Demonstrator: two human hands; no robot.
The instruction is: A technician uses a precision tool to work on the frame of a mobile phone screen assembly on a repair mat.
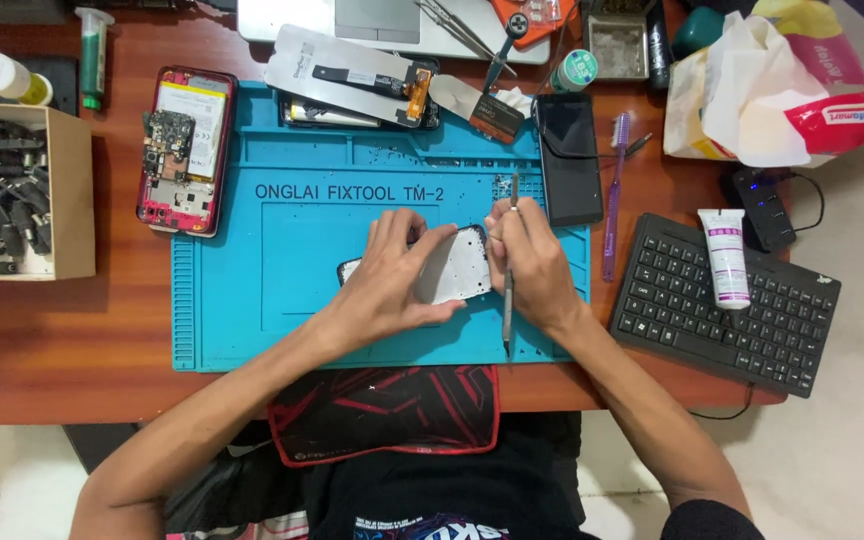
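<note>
On the blue repair mat [252, 300] lies a white phone back panel with a black rim [457, 272]. My left hand [387, 280] presses down on its left part, fingers spread over it. My right hand [532, 265] sits at the panel's right edge and grips a thin metal tool [509, 290], held upright with one tip near the panel's top right corner.
An opened red phone [184, 150] lies left of the mat, with a cardboard box of parts [72, 190] beyond it. A screen panel [352, 75], a black phone [569, 158], a purple brush [614, 200], a black keyboard [692, 320] with a white tube [726, 258] and a plastic bag [772, 90] surround the mat.
</note>
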